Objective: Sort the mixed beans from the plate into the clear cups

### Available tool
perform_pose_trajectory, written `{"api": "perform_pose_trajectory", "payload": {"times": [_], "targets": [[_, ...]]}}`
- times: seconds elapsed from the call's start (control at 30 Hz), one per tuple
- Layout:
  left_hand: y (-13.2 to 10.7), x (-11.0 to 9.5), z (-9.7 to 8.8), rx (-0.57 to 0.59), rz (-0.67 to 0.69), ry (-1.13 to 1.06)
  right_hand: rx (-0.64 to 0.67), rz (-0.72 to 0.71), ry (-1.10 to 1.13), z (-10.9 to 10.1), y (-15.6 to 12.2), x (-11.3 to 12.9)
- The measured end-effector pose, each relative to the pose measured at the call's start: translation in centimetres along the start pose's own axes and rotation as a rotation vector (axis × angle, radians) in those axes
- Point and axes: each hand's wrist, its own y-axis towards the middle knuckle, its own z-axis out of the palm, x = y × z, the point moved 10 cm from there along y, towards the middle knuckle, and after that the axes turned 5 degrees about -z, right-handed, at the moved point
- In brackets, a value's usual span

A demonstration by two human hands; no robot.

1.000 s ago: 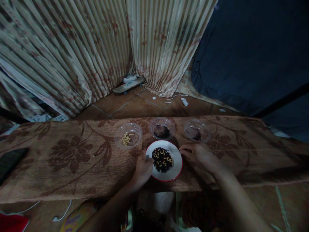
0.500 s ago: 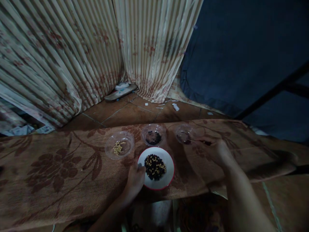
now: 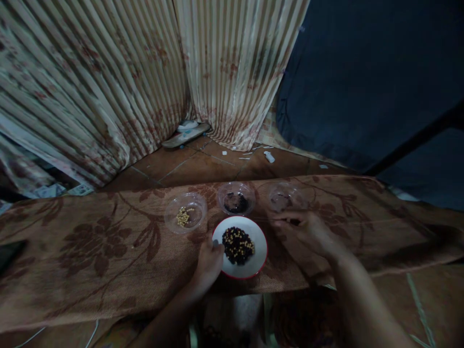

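A white bowl [image 3: 258, 263] with a red rim stands near the table's front edge, holding a mix of dark and pale yellow beans [image 3: 238, 245]. My left hand [image 3: 210, 261] is closed on its left rim, thumb over the edge. My right hand [image 3: 302, 229], fingers pinched, hovers right of the bowl with a thin, stick-like tool; its exact kind is too dim to make out. Behind the bowl are three clear plastic bowls: the left one [image 3: 198, 212] has pale beans, the middle one [image 3: 235, 186] dark ones, the right one [image 3: 290, 188] a few dark reddish bits.
A brown flowered cloth [image 3: 94, 251] covers the narrow table. A dark flat object [image 3: 10, 253] lies at its left end. Beyond are striped curtains [image 3: 145, 72], a skateboard [image 3: 186, 135] and paper scraps [image 3: 268, 156] on the tiled floor. Dark blue fabric [image 3: 373, 82] hangs at right.
My right hand has drawn back from the right plastic bowl, moving left toward the white bowl. My left hand keeps its hold on the rim. The view has shifted slightly.
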Motion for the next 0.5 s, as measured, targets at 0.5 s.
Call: {"api": "perform_pose_trajectory", "payload": {"times": [0.5], "targets": [[-0.3,-0.5,0.0,-0.011,-0.002,0.030,0.246,-0.167,-0.289,4.7,0.1,2.9]]}}
